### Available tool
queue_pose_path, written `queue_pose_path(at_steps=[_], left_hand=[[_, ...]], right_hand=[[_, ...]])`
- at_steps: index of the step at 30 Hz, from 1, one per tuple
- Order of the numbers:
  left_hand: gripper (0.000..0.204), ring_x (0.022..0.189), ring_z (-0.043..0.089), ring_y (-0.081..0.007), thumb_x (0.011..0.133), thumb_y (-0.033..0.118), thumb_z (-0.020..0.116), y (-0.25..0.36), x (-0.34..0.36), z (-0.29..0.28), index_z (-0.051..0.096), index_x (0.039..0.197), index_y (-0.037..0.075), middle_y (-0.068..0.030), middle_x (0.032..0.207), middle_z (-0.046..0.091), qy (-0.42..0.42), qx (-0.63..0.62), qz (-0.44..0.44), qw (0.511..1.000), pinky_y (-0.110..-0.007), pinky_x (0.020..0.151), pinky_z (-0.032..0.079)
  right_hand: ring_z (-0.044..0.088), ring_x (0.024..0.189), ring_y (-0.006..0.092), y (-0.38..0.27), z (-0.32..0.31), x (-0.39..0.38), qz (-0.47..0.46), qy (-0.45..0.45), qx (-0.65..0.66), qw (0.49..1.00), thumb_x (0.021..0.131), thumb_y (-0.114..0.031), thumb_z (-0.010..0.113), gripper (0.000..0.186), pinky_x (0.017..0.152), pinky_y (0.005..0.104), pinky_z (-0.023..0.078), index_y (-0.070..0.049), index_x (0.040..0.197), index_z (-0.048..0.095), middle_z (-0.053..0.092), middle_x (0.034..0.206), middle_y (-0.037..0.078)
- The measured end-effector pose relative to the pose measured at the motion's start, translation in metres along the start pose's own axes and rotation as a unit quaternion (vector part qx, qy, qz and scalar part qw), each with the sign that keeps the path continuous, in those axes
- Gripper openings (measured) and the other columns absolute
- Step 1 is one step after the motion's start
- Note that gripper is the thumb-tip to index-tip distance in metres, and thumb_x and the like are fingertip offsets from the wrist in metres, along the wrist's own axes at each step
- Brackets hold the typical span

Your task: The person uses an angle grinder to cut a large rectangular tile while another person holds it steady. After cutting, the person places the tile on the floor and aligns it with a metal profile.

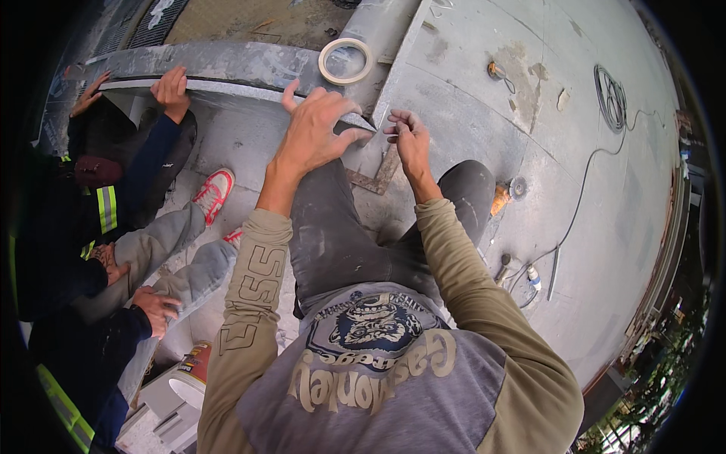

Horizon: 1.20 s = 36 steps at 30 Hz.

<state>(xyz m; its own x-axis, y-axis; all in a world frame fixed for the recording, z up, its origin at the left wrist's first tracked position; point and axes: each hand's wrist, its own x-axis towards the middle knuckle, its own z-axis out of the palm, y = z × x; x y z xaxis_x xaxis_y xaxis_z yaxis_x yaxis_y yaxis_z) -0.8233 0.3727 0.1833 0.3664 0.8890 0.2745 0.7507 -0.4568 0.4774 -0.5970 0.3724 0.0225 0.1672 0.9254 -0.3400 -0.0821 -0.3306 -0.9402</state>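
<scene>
A long, pale grey stone-like slab [227,89] lies along a ledge, and its pointed end reaches in front of me. My left hand [316,125] is closed over that end, with the thumb on the near side and the fingers across the top. Just right of the tip, my right hand [411,144] is held in a pinch; whatever is between its fingers is too small to make out. A roll of masking tape [348,79] rests on the ledge just beyond my left hand. Farther left, a co-worker's hand [172,94] touches the same slab.
Two people sit at my left, one wearing red-and-white shoes [215,195]. A rusty flat metal piece [378,180] lies between my knees. To the right are an orange angle grinder [502,198], another orange tool [496,71] and a coiled cable [611,98]. A bucket [189,386] stands lower left.
</scene>
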Motion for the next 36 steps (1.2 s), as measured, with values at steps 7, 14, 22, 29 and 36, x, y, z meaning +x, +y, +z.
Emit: queue_pose_path(at_steps=[7, 14, 22, 29, 36], left_hand=[[0.031, 0.103, 0.065, -0.0216, 0.082, 0.033, 0.091, -0.001, 0.01, 0.003, 0.078, 0.104, 0.016, 0.0017, 0.096, 0.071, -0.006, -0.02, 0.013, 1.0, -0.055, 0.113, 0.025], [0.035, 0.099, 0.065, -0.0224, 0.081, 0.038, 0.093, -0.012, 0.009, 0.005, 0.077, 0.101, 0.015, 0.0009, 0.095, 0.07, 0.031, -0.013, 0.056, 0.998, -0.055, 0.111, 0.027], [0.045, 0.095, 0.064, -0.0235, 0.072, 0.045, 0.098, -0.031, 0.006, -0.007, 0.075, 0.092, 0.013, -0.0001, 0.088, 0.069, 0.063, 0.025, 0.056, 0.996, -0.056, 0.113, 0.027], [0.046, 0.095, 0.065, -0.0245, 0.07, 0.043, 0.1, -0.029, 0.01, -0.007, 0.073, 0.088, 0.011, -0.001, 0.089, 0.069, 0.064, 0.026, 0.051, 0.996, -0.055, 0.113, 0.03], [0.044, 0.094, 0.065, -0.0243, 0.07, 0.041, 0.101, -0.024, 0.015, -0.012, 0.075, 0.09, 0.012, 0.0001, 0.089, 0.069, 0.026, 0.041, 0.033, 0.998, -0.05, 0.111, 0.031]], right_hand=[[0.066, 0.122, 0.0228, -0.099, 0.037, -0.017, -0.152, 0.168, 0.163, 0.96, 0.115, -0.027, 0.044, 0.037, 0.099, 0.039, 0.05, -0.003, 0.139, 0.059, 0.07, 0.134, 0.012], [0.069, 0.112, 0.0216, -0.09, 0.064, -0.019, -0.133, 0.214, 0.248, 0.935, 0.114, -0.035, 0.04, 0.043, 0.094, 0.038, 0.048, -0.006, 0.14, 0.059, 0.071, 0.13, 0.01], [0.063, 0.117, 0.0162, -0.111, 0.08, -0.016, -0.114, 0.231, 0.201, 0.945, 0.114, -0.037, 0.039, 0.045, 0.097, 0.0367, 0.045, -0.008, 0.142, 0.06, 0.07, 0.129, 0.007], [0.061, 0.118, 0.0146, -0.1, 0.071, -0.008, -0.088, 0.167, 0.263, 0.946, 0.113, -0.033, 0.045, 0.038, 0.099, 0.035, 0.043, -0.011, 0.137, 0.065, 0.069, 0.129, 0.003], [0.057, 0.099, 0.0089, -0.092, 0.034, 0.01, -0.056, 0.009, 0.267, 0.962, 0.107, -0.037, 0.067, 0.026, 0.088, 0.0281, 0.044, -0.013, 0.116, 0.067, 0.065, 0.109, -0.002]])
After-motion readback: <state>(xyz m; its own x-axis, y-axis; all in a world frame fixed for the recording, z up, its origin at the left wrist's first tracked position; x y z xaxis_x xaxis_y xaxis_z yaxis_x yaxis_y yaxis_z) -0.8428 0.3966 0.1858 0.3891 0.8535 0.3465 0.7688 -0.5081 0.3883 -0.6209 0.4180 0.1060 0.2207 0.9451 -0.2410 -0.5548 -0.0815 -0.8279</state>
